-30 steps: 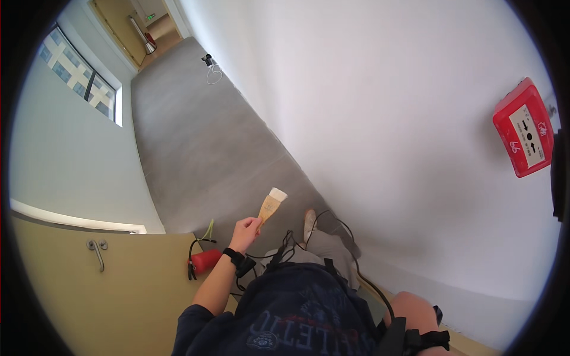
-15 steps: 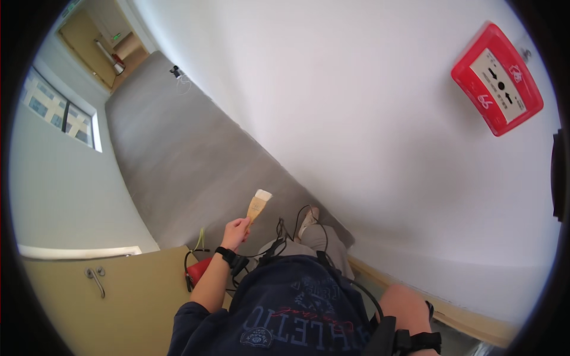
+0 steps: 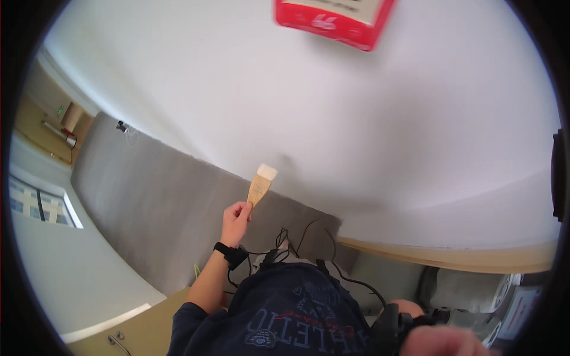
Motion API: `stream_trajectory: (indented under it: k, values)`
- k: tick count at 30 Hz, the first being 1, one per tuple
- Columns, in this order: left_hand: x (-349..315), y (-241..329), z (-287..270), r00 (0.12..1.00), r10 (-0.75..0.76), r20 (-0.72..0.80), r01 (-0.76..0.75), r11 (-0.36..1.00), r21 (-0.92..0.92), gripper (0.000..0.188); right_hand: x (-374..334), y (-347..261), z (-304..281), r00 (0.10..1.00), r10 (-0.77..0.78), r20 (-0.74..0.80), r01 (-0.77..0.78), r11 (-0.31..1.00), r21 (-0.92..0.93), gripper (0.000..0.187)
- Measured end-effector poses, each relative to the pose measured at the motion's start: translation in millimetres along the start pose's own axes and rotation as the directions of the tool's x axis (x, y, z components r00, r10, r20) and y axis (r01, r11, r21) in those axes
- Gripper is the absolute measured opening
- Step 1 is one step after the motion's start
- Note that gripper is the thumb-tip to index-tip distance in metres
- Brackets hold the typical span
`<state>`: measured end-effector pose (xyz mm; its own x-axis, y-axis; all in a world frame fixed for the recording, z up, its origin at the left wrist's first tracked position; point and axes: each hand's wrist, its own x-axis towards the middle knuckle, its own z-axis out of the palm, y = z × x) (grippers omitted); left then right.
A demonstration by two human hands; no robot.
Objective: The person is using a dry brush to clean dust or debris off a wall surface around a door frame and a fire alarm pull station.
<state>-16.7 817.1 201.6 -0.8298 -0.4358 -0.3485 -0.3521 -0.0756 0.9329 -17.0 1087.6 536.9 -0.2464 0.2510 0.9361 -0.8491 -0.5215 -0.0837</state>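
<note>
A flat brush (image 3: 259, 188) with a light wooden handle and pale bristles points up and away, held at its handle end in my left hand (image 3: 236, 222), fingers closed. Its bristles appear in front of the lower white wall (image 3: 380, 136); whether they touch it I cannot tell. A black strap with a small box (image 3: 233, 255) circles my left wrist. At the bottom right edge my right hand (image 3: 442, 342) shows only partly and is blurred, so its fingers cannot be made out. Beside it are dark straps.
A red wall-mounted alarm box (image 3: 335, 21) is cut off at the top. Black cables (image 3: 332, 243) loop in front of my body. A grey floor (image 3: 166, 190) runs left past a small black device (image 3: 121, 126). A beige door (image 3: 142, 329) stands lower left, a metal cylinder (image 3: 469, 291) lower right.
My view has turned right, so the alarm box has shifted left and up. The brush now appears before the wall instead of the floor. My right hand has come into view at the bottom right.
</note>
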Motion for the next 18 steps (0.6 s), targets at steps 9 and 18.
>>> stream_trajectory:
  k: [9, 18]
  values:
    - [-2, 217, 132, 0.739, 0.674, 0.009, -0.647, 0.712, -0.273, 0.031, -221, -75, -208, 0.216, 0.913, -0.346, -0.672, -0.118, -0.731, 0.031]
    - [37, -34, 182, 0.924, 0.376, -0.065, -0.326, 0.867, 0.376, 0.042, -471, -361, -309, -0.269, 0.411, -0.871, -0.385, -0.875, -0.294, 0.026]
